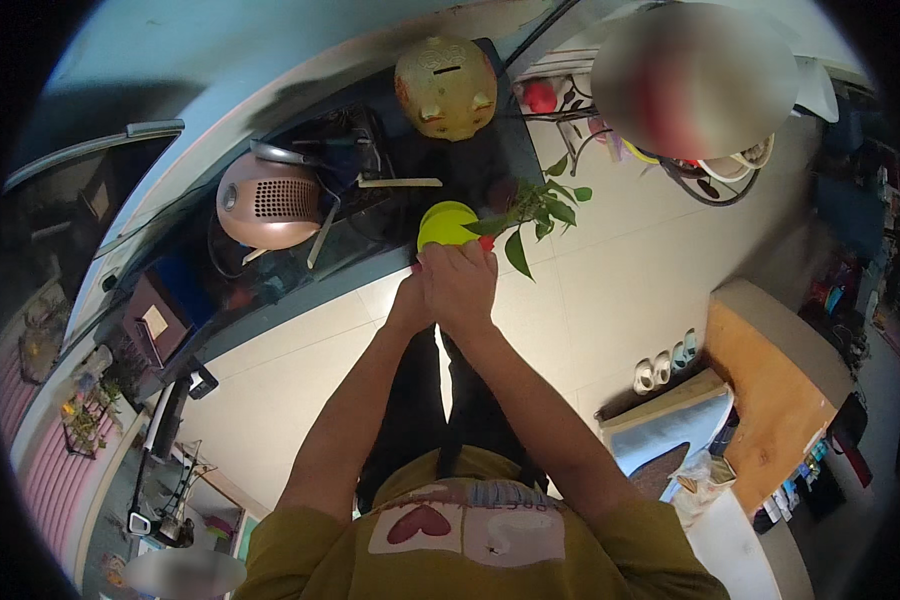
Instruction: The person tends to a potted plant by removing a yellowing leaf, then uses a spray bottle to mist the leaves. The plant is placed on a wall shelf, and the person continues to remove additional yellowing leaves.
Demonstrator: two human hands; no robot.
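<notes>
My right hand (463,289) is curled against the near side of a yellow-green round plastic container (442,221), with fingers bent around its edge. Pressed close beside it, my left hand (409,306) is partly covered and its fingertips are hidden. A small red part (487,243) shows by my right fingertips; what it belongs to is unclear. Just beyond, a leafy green plant (544,206) leans to the right, its stems running towards the container. Whether the stems stand in it cannot be told. Both hands are at the front edge of a dark glossy table (450,165).
A gold piggy bank (446,90) and a pinkish appliance with a grille (270,202) stand on the table. A wire plant stand (712,191) is at the far right. Shoes (652,373) line the tiled floor (615,277) beside a wooden cabinet (769,397).
</notes>
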